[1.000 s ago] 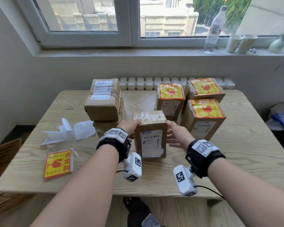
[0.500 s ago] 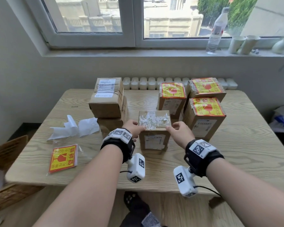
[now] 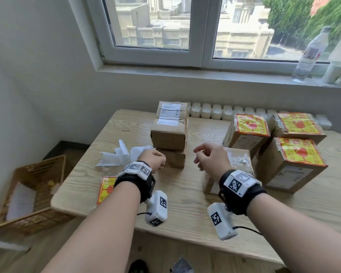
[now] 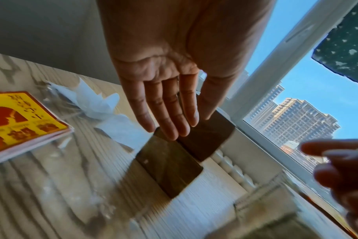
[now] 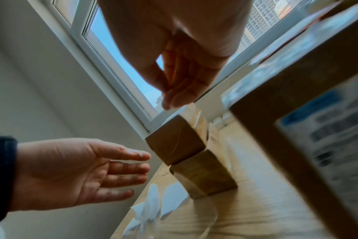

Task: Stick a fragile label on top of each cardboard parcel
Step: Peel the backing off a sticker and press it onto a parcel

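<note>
Near the middle of the desk (image 3: 126, 123), at about 3 o'clock from the right hand (image 3: 211, 160), stands the unlabelled parcel (image 3: 238, 160). A second ago both hands clasped its sides; now they have let go and moved to its left, and the head view has swung that way too. The left hand (image 3: 154, 162) hangs with its fingers straight and apart in its wrist view, holding nothing; the right hand is loosely curled, thumb near the fingertips, also empty. I judge the parcel is set in place and the next need is a sticker: the fragile labels (image 3: 106, 188) lie at about 7 o'clock from the left hand, near the desk's front edge. The parcel is brown cardboard, its top covered in torn whitish tape, a printed slip on its front. Three labelled parcels (image 3: 295, 156) stand just beside it at 2 o'clock; two stacked bare ones (image 3: 169, 133) wait at 11 o'clock.
</note>
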`<state>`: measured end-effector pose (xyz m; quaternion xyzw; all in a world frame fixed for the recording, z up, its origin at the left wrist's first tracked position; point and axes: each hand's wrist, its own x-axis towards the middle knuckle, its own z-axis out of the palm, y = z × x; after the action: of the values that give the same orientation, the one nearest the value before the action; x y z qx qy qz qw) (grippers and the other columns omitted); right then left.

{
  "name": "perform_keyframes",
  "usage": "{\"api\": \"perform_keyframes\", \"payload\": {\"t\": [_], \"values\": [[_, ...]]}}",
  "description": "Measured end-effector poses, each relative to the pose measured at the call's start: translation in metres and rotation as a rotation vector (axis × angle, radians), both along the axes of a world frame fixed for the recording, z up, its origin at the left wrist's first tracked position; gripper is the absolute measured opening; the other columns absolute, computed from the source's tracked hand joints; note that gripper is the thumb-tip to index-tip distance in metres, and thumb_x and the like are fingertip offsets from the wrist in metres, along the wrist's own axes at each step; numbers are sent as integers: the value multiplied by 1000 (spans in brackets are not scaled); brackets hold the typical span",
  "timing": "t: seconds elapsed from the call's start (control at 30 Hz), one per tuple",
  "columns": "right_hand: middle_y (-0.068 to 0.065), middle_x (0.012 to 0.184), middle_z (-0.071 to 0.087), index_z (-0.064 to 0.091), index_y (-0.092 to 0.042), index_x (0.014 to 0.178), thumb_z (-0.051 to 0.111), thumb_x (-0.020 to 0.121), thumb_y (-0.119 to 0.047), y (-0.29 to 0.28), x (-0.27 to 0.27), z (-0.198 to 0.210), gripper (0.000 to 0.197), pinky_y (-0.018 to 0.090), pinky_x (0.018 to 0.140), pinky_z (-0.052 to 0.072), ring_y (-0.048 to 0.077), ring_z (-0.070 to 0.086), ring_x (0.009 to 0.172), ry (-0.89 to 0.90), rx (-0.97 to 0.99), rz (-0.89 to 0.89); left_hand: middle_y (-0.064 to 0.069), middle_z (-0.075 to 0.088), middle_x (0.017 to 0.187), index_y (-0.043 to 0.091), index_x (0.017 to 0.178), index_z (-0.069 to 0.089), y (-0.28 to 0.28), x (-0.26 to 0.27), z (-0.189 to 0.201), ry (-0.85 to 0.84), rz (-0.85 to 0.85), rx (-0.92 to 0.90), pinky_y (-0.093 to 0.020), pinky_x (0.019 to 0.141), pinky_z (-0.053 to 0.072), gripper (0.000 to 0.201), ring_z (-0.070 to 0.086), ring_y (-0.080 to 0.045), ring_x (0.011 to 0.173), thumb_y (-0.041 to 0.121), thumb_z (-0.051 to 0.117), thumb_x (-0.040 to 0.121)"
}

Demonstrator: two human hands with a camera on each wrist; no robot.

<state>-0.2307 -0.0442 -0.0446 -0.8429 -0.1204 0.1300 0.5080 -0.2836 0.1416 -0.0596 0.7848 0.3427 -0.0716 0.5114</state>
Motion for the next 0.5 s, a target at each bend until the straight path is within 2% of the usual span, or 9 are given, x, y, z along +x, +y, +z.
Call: {"api": "perform_keyframes", "payload": {"t": [0.1, 0.17, 0.2, 0.27, 0.37, 0.43, 0.5], "values": [[4, 66, 69, 63, -20, 79, 51, 90, -5, 46, -5, -22, 22, 33, 62, 60, 18, 65, 58, 132, -57, 97, -5, 65, 78, 16, 78, 62, 52, -16, -10, 16, 70, -34, -25, 55, 39, 14, 61, -15, 65, 9, 55, 88], [6, 67, 67, 62, -17, 77, 47, 90, 0, 74, -9, -37, 26, 30, 61, 59, 19, 64, 58, 196, -96, 130, -5, 62, 72, 12, 83, 61, 89, -27, -18, 30, 128, -57, -26, 55, 38, 10, 58, -14, 60, 7, 55, 88], [8, 68, 67, 62, -16, 76, 44, 89, 2, 87, -11, -44, 28, 31, 63, 59, 20, 64, 59, 219, -110, 124, -5, 61, 70, 11, 82, 60, 107, -32, -23, 37, 150, -63, -26, 55, 38, 11, 57, -15, 59, 5, 55, 89], [13, 70, 66, 63, -14, 73, 37, 86, 6, 112, -12, -58, 35, 40, 73, 60, 24, 64, 62, 281, -137, 88, -6, 60, 69, 11, 79, 61, 141, -40, -34, 57, 173, -70, -26, 56, 39, 13, 56, -17, 59, 4, 56, 88], [10, 69, 67, 66, -15, 67, 35, 76, 6, 141, -13, -82, 38, 49, 81, 58, 27, 66, 66, 363, -177, 12, -9, 62, 73, 15, 72, 61, 184, -48, -54, 92, 186, -74, -27, 59, 41, 19, 58, -22, 65, 6, 58, 88], [6, 74, 70, 67, -22, 61, 40, 64, -3, 154, -12, -100, 33, 45, 84, 57, 29, 68, 77, 374, -215, -34, -10, 64, 78, 18, 68, 62, 203, -52, -66, 133, 189, -61, -31, 68, 47, 20, 60, -26, 75, 9, 61, 86], [8, 81, 71, 67, -22, 59, 41, 67, -1, 165, -14, -111, 34, 40, 83, 56, 30, 67, 83, 399, -282, -70, -7, 61, 75, 21, 63, 58, 215, -57, -78, 181, 172, -25, -31, 72, 48, 24, 57, -26, 77, 13, 62, 85]]}}
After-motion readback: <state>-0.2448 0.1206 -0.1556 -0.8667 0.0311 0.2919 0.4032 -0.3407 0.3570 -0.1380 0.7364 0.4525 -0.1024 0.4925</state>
